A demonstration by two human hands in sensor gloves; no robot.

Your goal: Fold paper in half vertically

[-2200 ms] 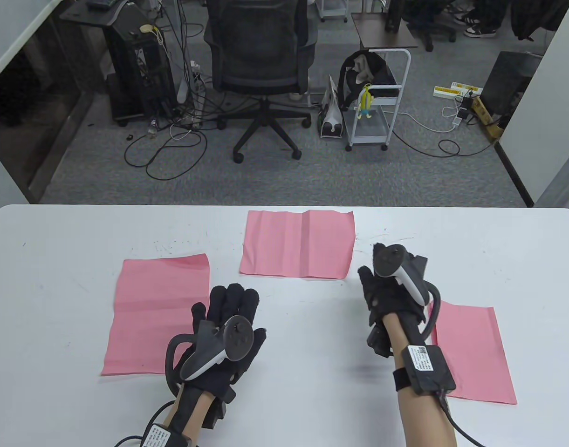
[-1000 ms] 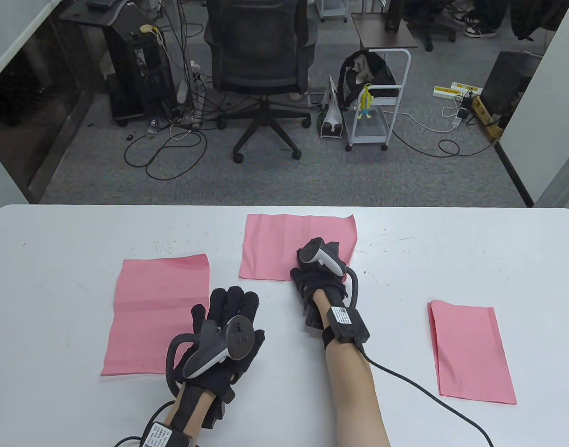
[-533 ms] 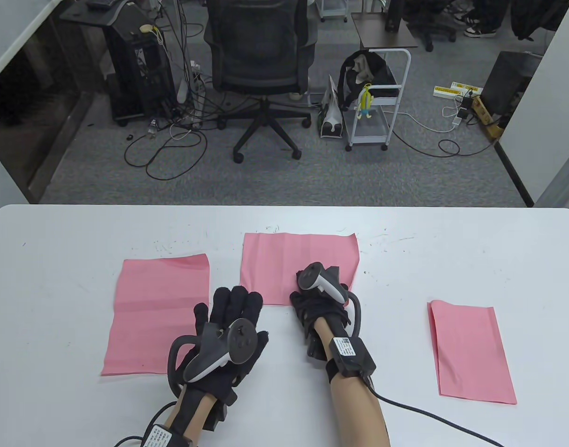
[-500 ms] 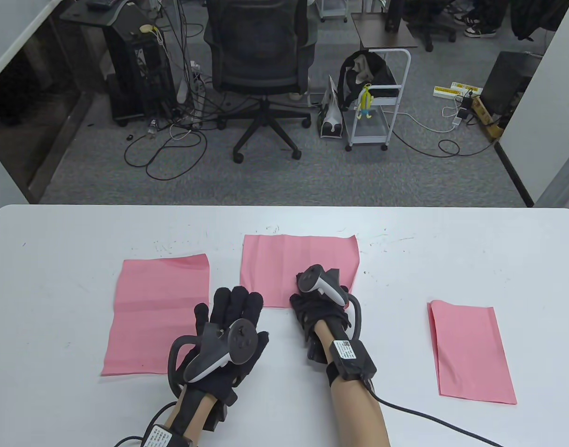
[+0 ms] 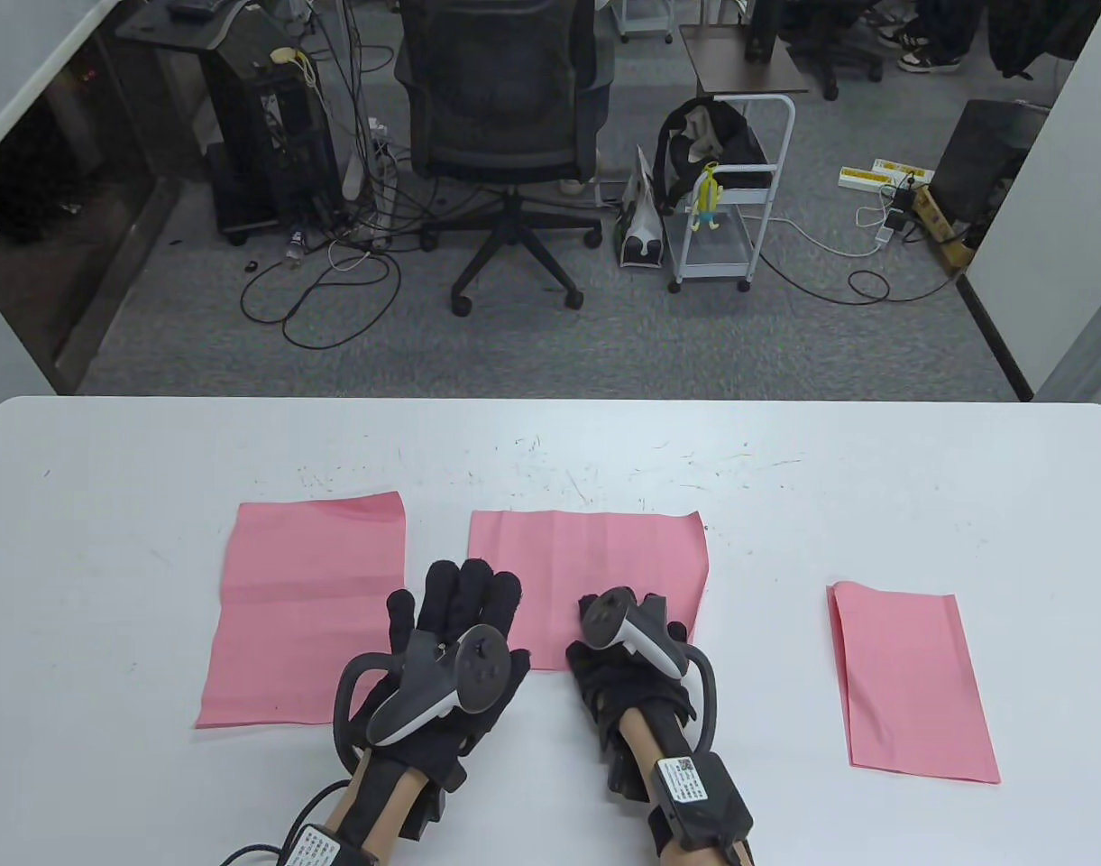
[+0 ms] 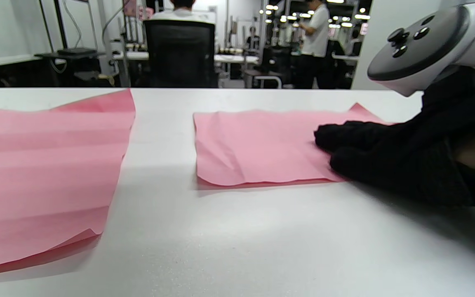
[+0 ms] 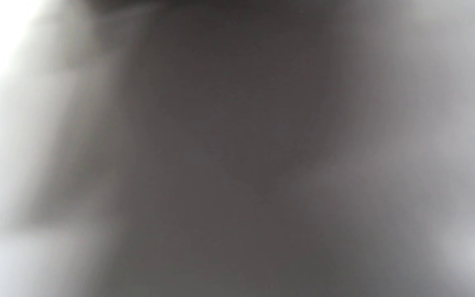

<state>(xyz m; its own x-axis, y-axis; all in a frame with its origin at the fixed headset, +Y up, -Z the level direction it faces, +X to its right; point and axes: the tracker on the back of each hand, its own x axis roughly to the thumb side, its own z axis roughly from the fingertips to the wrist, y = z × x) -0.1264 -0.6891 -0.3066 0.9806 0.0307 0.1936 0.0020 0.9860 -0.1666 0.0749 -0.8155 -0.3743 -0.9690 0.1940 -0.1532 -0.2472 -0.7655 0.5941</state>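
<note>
A pink paper sheet [image 5: 595,564] lies flat in the middle of the white table [image 5: 830,487], with faint crease lines. My right hand [image 5: 619,606] rests with its fingers on the sheet's near right part; the left wrist view shows its fingers [image 6: 344,142] lying on the sheet [image 6: 258,144]. My left hand [image 5: 467,586] is flat with fingers spread over the sheet's near left corner; I cannot tell whether it touches it. The right wrist view is a grey blur.
A second pink sheet [image 5: 307,604] lies flat to the left, also in the left wrist view [image 6: 43,173]. A narrower folded pink sheet [image 5: 911,686] lies at the right. An office chair [image 5: 505,117] stands beyond the table's far edge.
My right hand swung left from near the folded sheet, landed on the middle sheet and slid it toward me. My left hand shifted slightly forward and right.
</note>
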